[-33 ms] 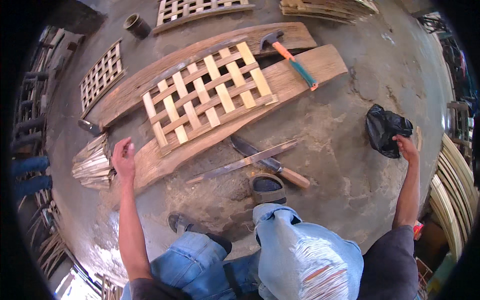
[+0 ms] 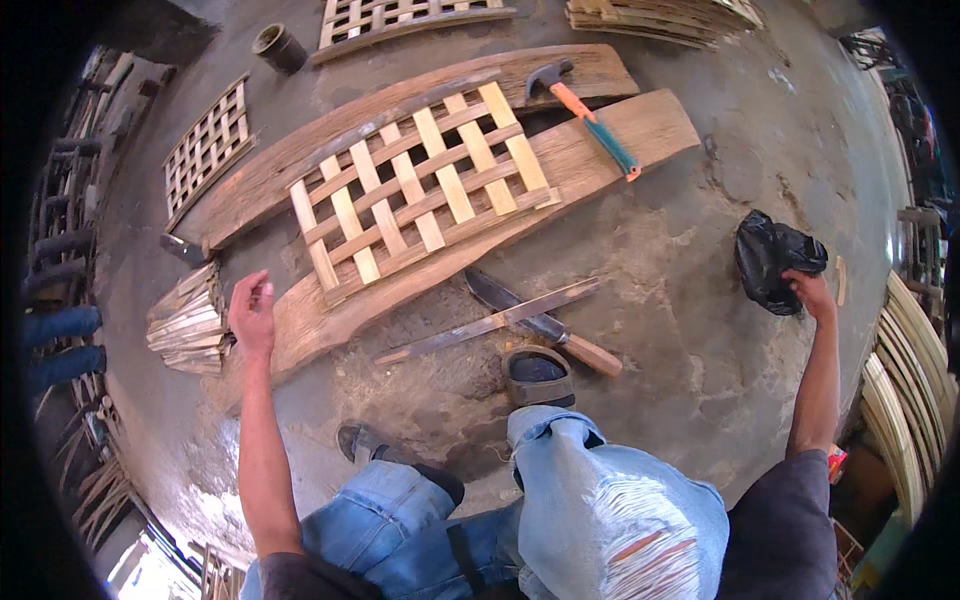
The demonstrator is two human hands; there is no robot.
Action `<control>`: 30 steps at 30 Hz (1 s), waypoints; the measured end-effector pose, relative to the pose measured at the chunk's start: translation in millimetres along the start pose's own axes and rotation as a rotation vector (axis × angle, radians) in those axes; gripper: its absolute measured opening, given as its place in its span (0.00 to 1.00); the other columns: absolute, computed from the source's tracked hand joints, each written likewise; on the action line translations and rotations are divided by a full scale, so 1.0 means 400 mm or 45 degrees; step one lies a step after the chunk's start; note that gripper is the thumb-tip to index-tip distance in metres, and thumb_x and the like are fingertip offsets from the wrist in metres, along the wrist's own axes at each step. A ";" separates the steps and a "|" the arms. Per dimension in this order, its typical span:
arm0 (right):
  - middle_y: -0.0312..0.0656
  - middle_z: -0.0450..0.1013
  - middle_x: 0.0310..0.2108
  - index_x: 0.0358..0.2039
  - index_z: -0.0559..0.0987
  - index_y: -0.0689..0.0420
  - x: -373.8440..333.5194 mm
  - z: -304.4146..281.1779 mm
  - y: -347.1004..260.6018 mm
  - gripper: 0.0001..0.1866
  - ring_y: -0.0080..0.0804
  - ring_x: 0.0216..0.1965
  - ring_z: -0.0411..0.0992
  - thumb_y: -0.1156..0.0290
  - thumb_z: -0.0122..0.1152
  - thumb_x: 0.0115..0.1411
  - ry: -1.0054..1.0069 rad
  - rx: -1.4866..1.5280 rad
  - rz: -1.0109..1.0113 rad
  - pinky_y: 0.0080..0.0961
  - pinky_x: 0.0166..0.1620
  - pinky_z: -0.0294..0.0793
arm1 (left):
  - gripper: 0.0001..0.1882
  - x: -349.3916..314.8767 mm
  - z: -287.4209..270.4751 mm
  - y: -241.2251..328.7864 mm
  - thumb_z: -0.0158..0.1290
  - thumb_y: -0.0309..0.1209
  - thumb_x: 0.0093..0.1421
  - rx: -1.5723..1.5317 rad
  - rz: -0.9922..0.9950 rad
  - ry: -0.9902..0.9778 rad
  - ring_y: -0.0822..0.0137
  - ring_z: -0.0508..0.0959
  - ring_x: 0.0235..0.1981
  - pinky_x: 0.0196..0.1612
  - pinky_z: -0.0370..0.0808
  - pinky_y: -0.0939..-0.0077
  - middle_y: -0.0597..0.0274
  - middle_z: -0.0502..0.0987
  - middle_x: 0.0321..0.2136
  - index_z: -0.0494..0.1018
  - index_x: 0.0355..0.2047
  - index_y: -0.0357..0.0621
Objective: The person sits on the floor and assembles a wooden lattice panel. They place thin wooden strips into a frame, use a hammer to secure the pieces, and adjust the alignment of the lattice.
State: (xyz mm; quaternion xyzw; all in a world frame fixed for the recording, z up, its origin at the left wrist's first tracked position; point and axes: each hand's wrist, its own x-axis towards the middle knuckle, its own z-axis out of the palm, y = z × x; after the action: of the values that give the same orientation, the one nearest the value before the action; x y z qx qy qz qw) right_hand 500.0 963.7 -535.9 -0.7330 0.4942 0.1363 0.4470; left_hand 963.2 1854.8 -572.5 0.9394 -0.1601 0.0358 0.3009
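Note:
At the right, my right hand [image 2: 812,292] has its fingers closed on the edge of a crumpled black plastic bag [image 2: 768,262]. My left hand [image 2: 252,312] hangs with loosely bent fingers and nothing visible in it, between a bundle of split strips [image 2: 190,325] and the near wooden plank [image 2: 300,335]. A woven lattice panel [image 2: 400,215] of pale strips lies across two thick planks. To its right, a claw hammer [image 2: 600,135] with an orange and green handle rests on the planks.
Before my feet, a large knife [image 2: 590,352] with a wooden handle lies crossed under a thin strip [image 2: 450,335]. Two other lattice panels [image 2: 210,145] [image 2: 400,15] and a dark cylindrical container [image 2: 280,50] stand farther off. Curved strips [image 2: 905,400] are stacked at the right.

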 end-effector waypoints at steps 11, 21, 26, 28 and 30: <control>0.41 0.80 0.38 0.40 0.82 0.57 0.164 0.148 -0.112 0.12 0.35 0.37 0.77 0.69 0.51 0.65 0.435 -1.135 0.403 0.34 0.41 0.77 | 0.10 -0.050 0.013 0.009 0.58 0.29 0.62 -0.001 -0.003 -0.020 0.72 0.77 0.34 0.39 0.76 0.77 0.63 0.79 0.40 0.78 0.44 0.42; 0.42 0.80 0.38 0.39 0.82 0.57 0.168 0.179 -0.122 0.12 0.37 0.38 0.78 0.68 0.51 0.64 0.553 -1.106 0.423 0.36 0.42 0.77 | 0.10 -0.050 0.000 -0.012 0.57 0.30 0.64 -0.014 -0.030 0.032 0.72 0.77 0.34 0.39 0.75 0.77 0.63 0.78 0.39 0.79 0.44 0.42; 0.43 0.80 0.38 0.39 0.82 0.58 0.163 0.188 -0.118 0.13 0.38 0.39 0.78 0.67 0.51 0.64 0.588 -1.121 0.431 0.37 0.42 0.77 | 0.10 -0.040 0.018 -0.002 0.58 0.30 0.63 -0.044 -0.072 -0.007 0.71 0.77 0.34 0.39 0.75 0.76 0.62 0.78 0.38 0.79 0.44 0.42; 0.43 0.80 0.38 0.39 0.82 0.58 0.156 0.193 -0.098 0.13 0.38 0.39 0.78 0.67 0.51 0.64 0.594 -1.125 0.441 0.37 0.43 0.77 | 0.10 -0.031 0.021 0.003 0.58 0.31 0.63 -0.048 -0.037 -0.011 0.70 0.77 0.34 0.39 0.75 0.76 0.62 0.79 0.38 0.79 0.44 0.42; 0.43 0.80 0.38 0.39 0.82 0.58 0.156 0.198 -0.096 0.13 0.39 0.39 0.78 0.67 0.51 0.64 0.608 -1.132 0.445 0.38 0.43 0.77 | 0.10 -0.030 0.017 0.004 0.58 0.31 0.63 -0.054 -0.018 -0.004 0.69 0.77 0.34 0.39 0.75 0.76 0.61 0.79 0.38 0.79 0.43 0.42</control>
State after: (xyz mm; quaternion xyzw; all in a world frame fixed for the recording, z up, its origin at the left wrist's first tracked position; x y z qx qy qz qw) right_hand 581.2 992.9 -600.7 -0.7691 0.5914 0.2345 -0.0611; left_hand 950.9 1852.8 -579.3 0.9340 -0.1549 0.0288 0.3207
